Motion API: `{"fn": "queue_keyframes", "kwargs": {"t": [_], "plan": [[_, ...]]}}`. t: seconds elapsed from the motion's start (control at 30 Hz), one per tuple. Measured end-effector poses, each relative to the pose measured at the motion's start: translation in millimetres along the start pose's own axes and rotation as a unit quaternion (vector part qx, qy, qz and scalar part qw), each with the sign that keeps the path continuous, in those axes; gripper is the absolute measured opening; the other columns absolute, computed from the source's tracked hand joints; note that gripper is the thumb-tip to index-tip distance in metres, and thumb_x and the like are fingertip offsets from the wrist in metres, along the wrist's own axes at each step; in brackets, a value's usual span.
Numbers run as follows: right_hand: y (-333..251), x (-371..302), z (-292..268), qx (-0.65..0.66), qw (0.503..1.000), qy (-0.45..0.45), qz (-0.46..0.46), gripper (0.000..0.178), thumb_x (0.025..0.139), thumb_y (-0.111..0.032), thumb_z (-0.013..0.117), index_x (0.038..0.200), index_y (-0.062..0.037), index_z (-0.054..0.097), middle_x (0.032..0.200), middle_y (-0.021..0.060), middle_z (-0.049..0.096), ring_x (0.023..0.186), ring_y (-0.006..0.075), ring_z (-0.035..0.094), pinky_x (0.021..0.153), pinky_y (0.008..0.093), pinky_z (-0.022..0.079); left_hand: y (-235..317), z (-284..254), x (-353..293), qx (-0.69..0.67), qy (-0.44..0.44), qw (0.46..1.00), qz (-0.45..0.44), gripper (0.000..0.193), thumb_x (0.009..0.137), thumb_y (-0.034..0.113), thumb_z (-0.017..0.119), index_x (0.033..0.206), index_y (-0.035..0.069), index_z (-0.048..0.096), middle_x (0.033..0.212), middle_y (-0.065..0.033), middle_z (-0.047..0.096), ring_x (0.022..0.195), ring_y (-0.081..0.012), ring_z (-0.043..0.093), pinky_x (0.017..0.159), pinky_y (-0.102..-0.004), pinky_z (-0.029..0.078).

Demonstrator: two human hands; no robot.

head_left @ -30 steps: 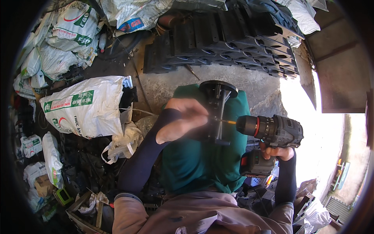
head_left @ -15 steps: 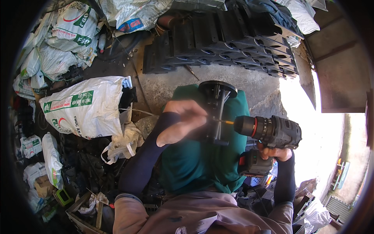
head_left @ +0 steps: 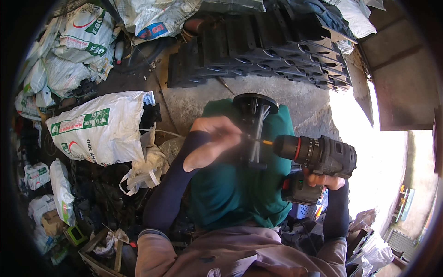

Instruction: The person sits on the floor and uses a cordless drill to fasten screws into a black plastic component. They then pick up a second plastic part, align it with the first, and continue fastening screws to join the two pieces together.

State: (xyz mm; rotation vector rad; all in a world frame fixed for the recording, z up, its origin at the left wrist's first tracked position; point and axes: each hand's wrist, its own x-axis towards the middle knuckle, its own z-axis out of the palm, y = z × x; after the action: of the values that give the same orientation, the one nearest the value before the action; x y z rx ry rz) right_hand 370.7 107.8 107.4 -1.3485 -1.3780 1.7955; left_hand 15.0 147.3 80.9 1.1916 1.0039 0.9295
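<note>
My right hand is wrapped round the grip of a black cordless drill, held level with its chuck pointing left. A thin bit with a yellow collar sticks out of the chuck. My left hand is drawn together at the bit's tip, its fingers blurred; what they pinch is hidden. Between hands and lap stands a dark part with a round black disc at its far end and metal rods running toward me. It rests on the green cloth over my legs.
Black angled panels are stacked at the back. A white printed sack with dark pieces at its mouth lies to the left, beside a beige plastic bag. More sacks are piled back left. A wooden crate stands near left.
The drill has shifted slightly left, its chuck now nearer my left hand. The part with the disc has moved a little to the left and away. My left hand has moved slightly left.
</note>
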Motion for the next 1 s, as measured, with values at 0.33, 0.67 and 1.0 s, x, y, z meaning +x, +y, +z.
{"fn": "queue_keyframes", "kwargs": {"t": [0.33,0.67,1.0], "plan": [[-7.8,-4.0,-0.3,-0.010,0.998,-0.014,-0.060,0.045,0.073,-0.010,0.071,0.114,0.0016,0.060,0.088,0.0094,0.067,0.064,0.0141,0.063,0.058,0.0250,0.052,3.7,1.3,1.4,0.022,0.003,1.000,-0.022,0.009,0.086,0.010,0.069,0.092,0.003,0.069,0.081,0.0023,0.065,0.076,-0.0050,0.056,0.069,-0.0203,0.043],[3.6,-27.3,14.6,-0.134,0.941,0.112,-0.289,0.033,0.077,-0.014,0.070,0.104,0.0019,0.060,0.085,0.0095,0.065,0.069,0.0159,0.064,0.062,0.0261,0.051,73.9,56.5,-25.5,0.296,0.041,0.923,0.244,0.041,0.079,0.024,0.080,0.111,0.003,0.066,0.058,0.0020,0.047,0.050,-0.0078,0.043,0.048,-0.0252,0.038],[30.4,-21.8,45.6,-0.119,0.876,0.231,-0.406,0.025,0.082,-0.019,0.068,0.094,0.0023,0.060,0.081,0.0095,0.063,0.075,0.0177,0.064,0.066,0.0273,0.050,102.0,106.6,2.2,0.412,-0.166,0.795,0.414,0.070,0.066,0.031,0.084,0.126,0.003,0.060,0.064,-0.0043,0.057,0.054,-0.0211,0.057,0.053,-0.0326,0.046]]}}
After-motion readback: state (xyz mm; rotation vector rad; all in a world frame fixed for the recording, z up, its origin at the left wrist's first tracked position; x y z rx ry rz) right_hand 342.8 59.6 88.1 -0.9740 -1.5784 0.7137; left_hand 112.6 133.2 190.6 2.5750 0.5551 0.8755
